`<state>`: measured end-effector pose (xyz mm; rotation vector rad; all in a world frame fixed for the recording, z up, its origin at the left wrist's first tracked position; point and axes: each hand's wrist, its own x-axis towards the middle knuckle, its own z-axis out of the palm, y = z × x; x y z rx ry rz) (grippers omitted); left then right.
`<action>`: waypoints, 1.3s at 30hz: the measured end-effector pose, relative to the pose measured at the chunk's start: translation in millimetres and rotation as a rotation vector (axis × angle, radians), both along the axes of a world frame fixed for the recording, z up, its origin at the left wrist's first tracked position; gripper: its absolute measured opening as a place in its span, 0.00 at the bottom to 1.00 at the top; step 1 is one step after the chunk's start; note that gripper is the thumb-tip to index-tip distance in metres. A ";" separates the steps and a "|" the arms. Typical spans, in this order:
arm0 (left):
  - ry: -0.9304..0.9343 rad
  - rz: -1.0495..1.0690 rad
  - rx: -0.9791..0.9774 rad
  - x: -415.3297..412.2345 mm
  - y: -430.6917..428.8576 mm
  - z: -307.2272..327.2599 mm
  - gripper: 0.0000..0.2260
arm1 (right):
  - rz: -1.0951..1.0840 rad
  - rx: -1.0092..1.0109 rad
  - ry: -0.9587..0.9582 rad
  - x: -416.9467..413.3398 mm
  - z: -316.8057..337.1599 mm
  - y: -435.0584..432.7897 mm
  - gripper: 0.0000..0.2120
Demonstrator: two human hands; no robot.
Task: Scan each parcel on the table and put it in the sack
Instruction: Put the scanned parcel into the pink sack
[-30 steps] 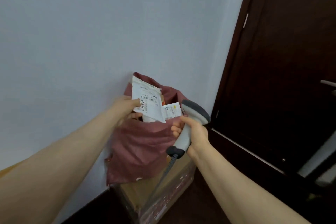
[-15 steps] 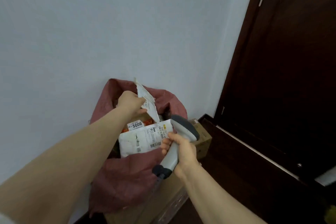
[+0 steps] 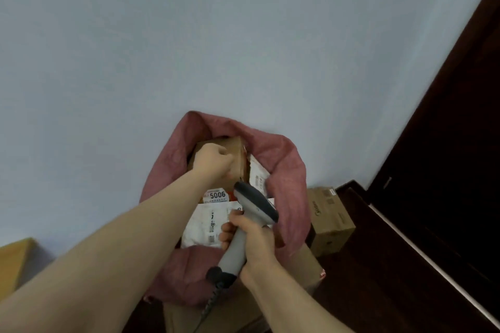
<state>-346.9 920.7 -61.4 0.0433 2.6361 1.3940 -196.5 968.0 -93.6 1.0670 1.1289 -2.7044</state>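
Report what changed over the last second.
The left hand let go of the white parcel, which now lies inside the sack. The hand then moved deeper and is now curled over a brown box. The right hand keeps gripping the scanner at the sack's near edge.

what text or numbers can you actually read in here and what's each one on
"5006": on the white label lying in the red sack.
Large white parcel: printed lines and barcodes, too blurred to read.
Small white parcel: print too blurred.
Cardboard box right of the sack: faint logo and a sticker, unreadable.
Scanner in the right hand: no text visible.
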 end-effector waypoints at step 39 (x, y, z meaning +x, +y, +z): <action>-0.396 0.972 -0.620 499.2 -798.2 -28.3 0.20 | 1.145 -0.143 -0.107 187.9 -20.3 -721.6 0.05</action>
